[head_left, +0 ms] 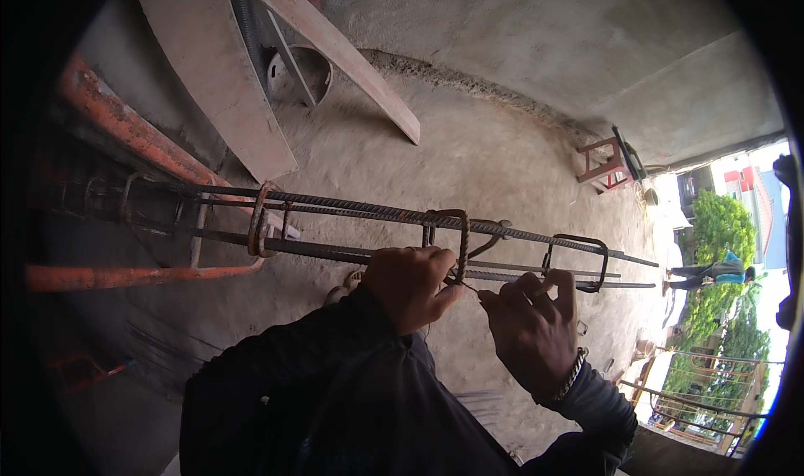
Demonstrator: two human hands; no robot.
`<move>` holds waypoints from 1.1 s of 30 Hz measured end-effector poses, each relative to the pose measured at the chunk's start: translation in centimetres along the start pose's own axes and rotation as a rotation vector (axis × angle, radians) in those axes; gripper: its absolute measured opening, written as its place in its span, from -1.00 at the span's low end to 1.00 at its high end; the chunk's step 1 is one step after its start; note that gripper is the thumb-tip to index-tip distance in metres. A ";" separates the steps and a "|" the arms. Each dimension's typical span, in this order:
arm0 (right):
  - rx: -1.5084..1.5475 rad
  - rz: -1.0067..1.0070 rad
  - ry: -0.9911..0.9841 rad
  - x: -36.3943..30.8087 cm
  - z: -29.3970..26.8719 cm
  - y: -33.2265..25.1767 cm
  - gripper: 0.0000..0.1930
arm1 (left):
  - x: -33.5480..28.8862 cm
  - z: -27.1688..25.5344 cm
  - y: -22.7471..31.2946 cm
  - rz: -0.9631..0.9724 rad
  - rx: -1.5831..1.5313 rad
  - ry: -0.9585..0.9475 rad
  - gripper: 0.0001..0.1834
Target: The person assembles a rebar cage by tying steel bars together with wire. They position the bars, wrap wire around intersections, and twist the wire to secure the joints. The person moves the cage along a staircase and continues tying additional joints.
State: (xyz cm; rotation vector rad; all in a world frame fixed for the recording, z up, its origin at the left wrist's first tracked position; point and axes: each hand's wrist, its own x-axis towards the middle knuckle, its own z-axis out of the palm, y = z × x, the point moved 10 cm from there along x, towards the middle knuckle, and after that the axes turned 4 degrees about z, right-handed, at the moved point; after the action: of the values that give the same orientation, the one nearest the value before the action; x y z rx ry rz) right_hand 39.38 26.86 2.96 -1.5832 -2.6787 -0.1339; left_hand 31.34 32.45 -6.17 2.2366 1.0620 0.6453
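A long cage of ribbed rebar (360, 204) crosses the view from left to right, with rectangular stirrups spaced along it. My left hand (408, 285) is closed round the lower rebar, right beside the lower corner of a twisted-looking stirrup (464, 246). A thin tie wire (471, 288) stretches from that corner to my right hand (536, 325), whose thumb and fingers pinch it. Farther right another stirrup (605, 262) hangs on the bars. Rusty stirrups (258, 221) sit bunched to the left. My left fingertips are partly hidden behind the bar.
An orange metal frame (142, 277) supports the cage at left. Boards (352, 57) lean near a round bucket-like container (300, 76) at the back. A red stool (605, 164) stands by the wall. Beyond the bright opening at right is a person (716, 272), with metal railings (695, 392) below.
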 end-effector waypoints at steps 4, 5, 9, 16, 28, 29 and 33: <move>0.010 0.013 0.069 -0.5 0.0 0.7 -0.88 | 0.6 0.5 -0.4 -0.049 0.003 -0.104 -0.58; 0.014 0.010 0.089 -0.6 0.0 0.8 -0.87 | 0.8 0.5 -0.4 -0.060 -0.016 -0.127 -0.56; 0.035 0.011 0.098 -1.0 0.3 1.4 -0.84 | 1.3 0.4 -1.0 -0.128 -0.103 -0.271 -0.50; 0.111 0.043 0.120 -1.6 0.6 2.0 -0.84 | 2.2 1.5 -2.2 -0.305 -0.280 -0.359 -0.38; 0.622 0.430 0.713 -8.2 -1.0 5.4 -0.82 | 2.6 3.3 -2.5 -0.379 -0.518 -0.432 -0.53; 0.781 0.531 0.848 -9.6 0.2 6.9 -0.82 | 2.5 3.2 -2.4 -0.388 -0.526 -0.433 -0.54; 1.696 1.063 0.299 -10.0 14.3 7.0 -0.75 | 2.5 2.5 -1.8 -0.391 -0.475 -0.426 -0.59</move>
State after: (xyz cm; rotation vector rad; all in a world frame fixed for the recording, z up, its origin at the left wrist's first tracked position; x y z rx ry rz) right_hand 50.68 22.76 -11.58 -1.5449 -0.6268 1.2859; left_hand 33.36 34.69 -8.71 1.5986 0.9637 0.2051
